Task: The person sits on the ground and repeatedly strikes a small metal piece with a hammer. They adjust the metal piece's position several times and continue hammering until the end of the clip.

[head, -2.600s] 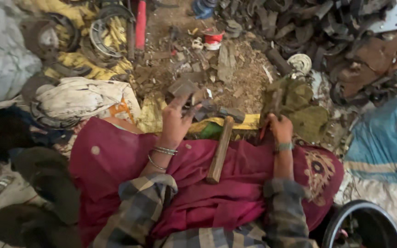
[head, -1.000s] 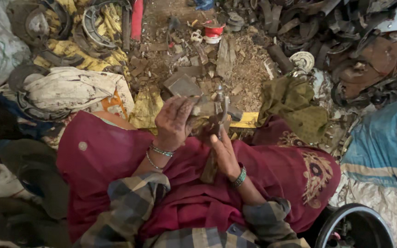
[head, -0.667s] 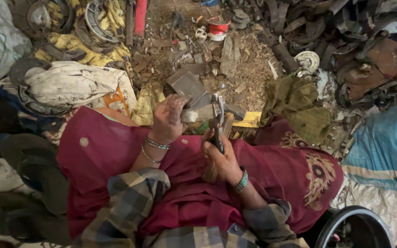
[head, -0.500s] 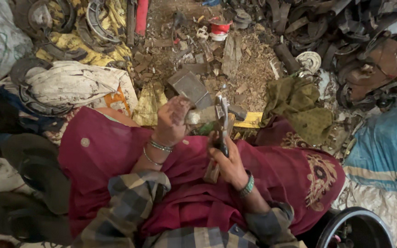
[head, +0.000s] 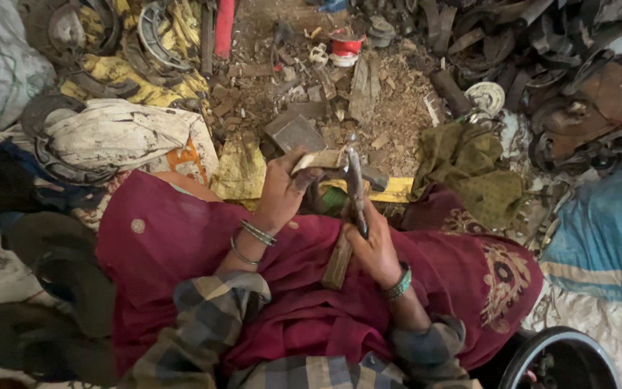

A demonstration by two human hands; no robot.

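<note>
View looks straight down at a seated person's lap & the ground in front. Nearest: plaid sleeves on both forearms, over a dark red cloth (head: 181, 252) w/ gold embroidery that covers the lap. A black rubber ring (head: 563, 356) sits at bottom right; dark sandals (head: 44, 288) lie at bottom left.

Right hand (head: 376, 248), green bangle at the wrist, is closed round the grip of a slim metal tool (head: 355, 187) that points up & away from the body. A wooden handle (head: 338, 261) lies on the cloth just under this hand; can't tell if the hand touches it.

Left hand (head: 282, 191), silver bangles at the wrist, is curled w/ fingers pinched on a small flat tan piece (head: 318, 160), held above the lap edge. The tool's tip is right beside that piece, approx. touching it; exact contact not clear.

Just past the hands: a yellow strip (head: 397, 191) & an olive rag (head: 469, 166) to the right, a grey metal block (head: 293, 133) on the dirt ahead.

Further out: dirt strewn w/ wood chips & scrap bits. Left, a dirty white sack (head: 116, 133) & yellow cloth w/ metal rings. Top centre, a red pole (head: 223, 25) & a small red-and-white spool (head: 345, 47). Top right, a heap of dark rusty scrap (head: 541, 50). Far right, blue cloth (head: 606, 230).
</note>
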